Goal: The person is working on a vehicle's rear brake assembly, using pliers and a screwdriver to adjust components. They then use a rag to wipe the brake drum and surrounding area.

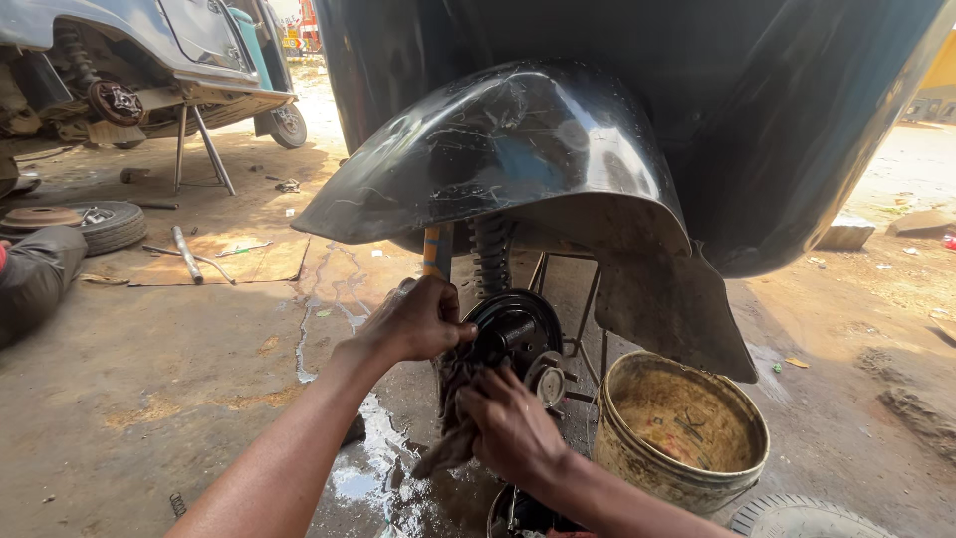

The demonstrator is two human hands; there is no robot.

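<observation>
Under a black mudguard (518, 149) sits a dark round brake plate (518, 324) with a coil spring (491, 254) above it. My left hand (418, 321) grips the plate's left edge. My right hand (510, 426) is closed on a dirty dark rag (453, 413), pressed against the plate's lower part. The rag hangs down below both hands.
A dirty yellowish bucket (687, 428) stands right of the plate. A tyre (807, 518) lies at the bottom right. Water (373, 468) pools on the concrete below. At far left are another raised vehicle (149, 60), a wheel (105, 224), a metal bar (186, 254) and a person's sleeve (35, 279).
</observation>
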